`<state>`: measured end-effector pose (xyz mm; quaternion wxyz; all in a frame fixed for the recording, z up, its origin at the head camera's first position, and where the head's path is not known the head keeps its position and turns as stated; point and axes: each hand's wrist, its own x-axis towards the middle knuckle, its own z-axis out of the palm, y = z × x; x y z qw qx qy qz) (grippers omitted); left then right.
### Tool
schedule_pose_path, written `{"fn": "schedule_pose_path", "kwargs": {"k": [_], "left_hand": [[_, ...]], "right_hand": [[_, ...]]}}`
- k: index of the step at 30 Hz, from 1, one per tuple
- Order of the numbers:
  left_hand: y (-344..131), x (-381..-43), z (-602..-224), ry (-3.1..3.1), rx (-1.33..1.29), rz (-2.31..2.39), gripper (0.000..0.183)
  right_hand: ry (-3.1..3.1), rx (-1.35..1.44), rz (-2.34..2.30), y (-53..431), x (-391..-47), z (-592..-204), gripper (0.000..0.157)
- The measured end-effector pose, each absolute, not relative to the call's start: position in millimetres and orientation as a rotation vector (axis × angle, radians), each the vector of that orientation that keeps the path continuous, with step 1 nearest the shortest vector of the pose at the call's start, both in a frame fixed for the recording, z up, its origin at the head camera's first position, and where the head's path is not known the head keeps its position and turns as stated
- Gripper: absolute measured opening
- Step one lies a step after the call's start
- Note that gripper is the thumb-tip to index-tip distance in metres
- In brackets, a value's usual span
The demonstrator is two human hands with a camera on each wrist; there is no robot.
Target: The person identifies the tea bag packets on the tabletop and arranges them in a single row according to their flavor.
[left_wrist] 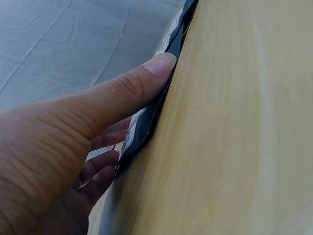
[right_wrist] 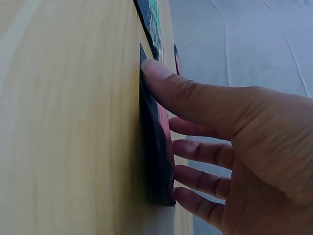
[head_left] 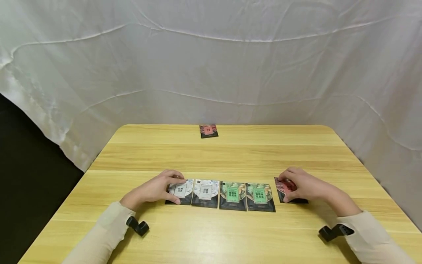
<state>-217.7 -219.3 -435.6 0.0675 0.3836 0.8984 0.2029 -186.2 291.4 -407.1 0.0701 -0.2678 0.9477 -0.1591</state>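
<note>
The right hand [head_left: 309, 186] grips a red packet [head_left: 288, 186], a green packet [head_left: 260, 197] lying just left across a gap, while the left hand [head_left: 156, 187] grips the end white packet [head_left: 182, 190].

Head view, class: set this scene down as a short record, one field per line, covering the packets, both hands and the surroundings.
surface: wooden table
row, left to right: two white-labelled packets, two green-labelled packets
left hand: thumb and fingers on the leftmost white-labelled packet
right hand: holds the nearer red-labelled packet, right of the row, with a gap between
far red-labelled packet: alone near the table's far edge
backdrop: pale cloth
</note>
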Motion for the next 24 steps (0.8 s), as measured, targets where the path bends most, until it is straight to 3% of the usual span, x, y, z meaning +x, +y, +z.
{"fn": "schedule_pose_path", "kwargs": {"k": [24], "left_hand": [[-218,-217,-434,2.704,1.136,0.625,0.081]], "right_hand": [[2.802,-0.866,-0.435,279,-178,-405,0.065]]}}
